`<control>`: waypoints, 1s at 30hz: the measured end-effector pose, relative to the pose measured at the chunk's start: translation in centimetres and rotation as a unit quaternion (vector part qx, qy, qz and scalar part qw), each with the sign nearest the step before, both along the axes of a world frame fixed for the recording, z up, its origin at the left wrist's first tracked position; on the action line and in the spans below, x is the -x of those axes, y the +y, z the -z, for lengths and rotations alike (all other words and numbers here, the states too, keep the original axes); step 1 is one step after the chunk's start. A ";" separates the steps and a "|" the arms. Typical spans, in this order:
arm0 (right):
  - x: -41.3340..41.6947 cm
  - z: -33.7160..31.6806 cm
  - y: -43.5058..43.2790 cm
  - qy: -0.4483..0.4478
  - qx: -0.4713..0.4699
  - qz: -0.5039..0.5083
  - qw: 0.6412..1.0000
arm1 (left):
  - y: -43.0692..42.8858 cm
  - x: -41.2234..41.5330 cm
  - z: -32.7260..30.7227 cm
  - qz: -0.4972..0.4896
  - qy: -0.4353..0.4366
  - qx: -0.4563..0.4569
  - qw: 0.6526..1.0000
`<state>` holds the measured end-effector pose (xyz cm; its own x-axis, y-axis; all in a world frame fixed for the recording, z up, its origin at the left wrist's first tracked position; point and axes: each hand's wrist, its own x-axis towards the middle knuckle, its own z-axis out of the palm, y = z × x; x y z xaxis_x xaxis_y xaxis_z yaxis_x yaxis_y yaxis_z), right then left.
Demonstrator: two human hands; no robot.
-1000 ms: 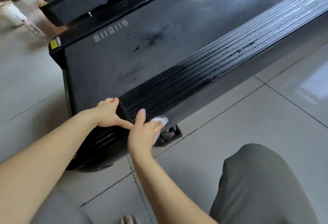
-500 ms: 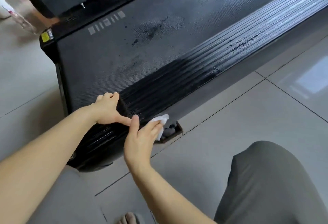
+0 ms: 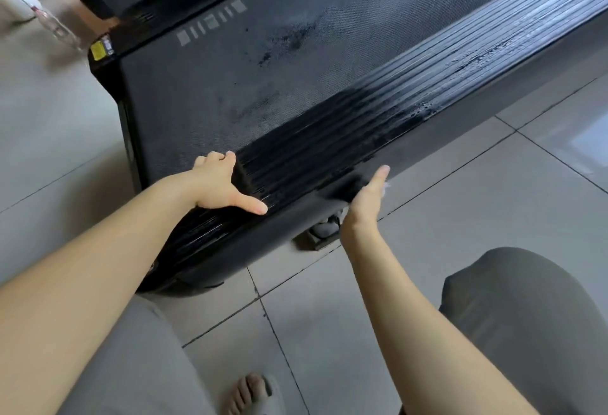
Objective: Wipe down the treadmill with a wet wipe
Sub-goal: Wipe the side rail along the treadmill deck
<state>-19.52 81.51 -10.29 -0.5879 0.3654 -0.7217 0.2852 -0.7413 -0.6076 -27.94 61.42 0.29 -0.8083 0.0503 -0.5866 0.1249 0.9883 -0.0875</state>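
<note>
- The wet wipe point(image 3: 387, 186) shows only as a small white scrap past the right hand point(image 3: 363, 199), against the outer side face of the treadmill point(image 3: 204, 92), just below the near edge of the side rail point(image 3: 378, 118).
- The right hand lies flat-on against that side face, thumb pointing up to the rail's edge. Its fingers are hidden behind the back of the hand, so I cannot tell how they hold the wipe.
- The left hand point(image 3: 218, 184) rests on top of the ribbed side rail near the treadmill's end corner. Its fingers are curled in at the rail's inner edge, beside the belt point(image 3: 296, 62), and hold nothing that shows; the thumb is spread flat across the ribs.
- Between the two hands the rail is glossy and dark; farther along it turns dull, with wet streaks.
- The belt has dark blotches near its middle.
- A yellow sticker point(image 3: 97, 51) sits on the treadmill's far end corner.
- A support foot point(image 3: 324, 229) shows under the side face, just beside the right wrist.
- The treadmill stands on a pale tiled floor point(image 3: 444, 210).
- A bent knee in grey cloth point(image 3: 526, 322) is at the lower right.
- A foot in a slipper point(image 3: 255, 393) is at the bottom edge.
</note>
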 end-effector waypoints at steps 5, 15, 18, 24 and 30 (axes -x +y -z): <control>-3.2 0.6 -10.3 0.003 0.202 -0.043 0.978 | -0.3 -0.2 -0.1 -0.002 -0.003 0.003 1.000; 0.1 3.6 0.5 0.047 0.120 0.052 0.990 | -0.9 -0.5 0.4 -0.005 0.005 -0.036 0.999; 0.3 4.9 2.3 0.097 0.094 0.075 0.988 | -0.9 -0.6 0.5 -0.004 0.007 -0.038 0.999; -1.3 5.4 -4.1 0.055 0.246 0.023 0.967 | -1.0 -0.6 0.4 -0.006 0.012 -0.046 0.999; -3.6 1.3 -9.2 -0.010 0.338 -0.062 0.939 | -1.2 -1.1 0.4 -0.008 0.011 -0.068 0.998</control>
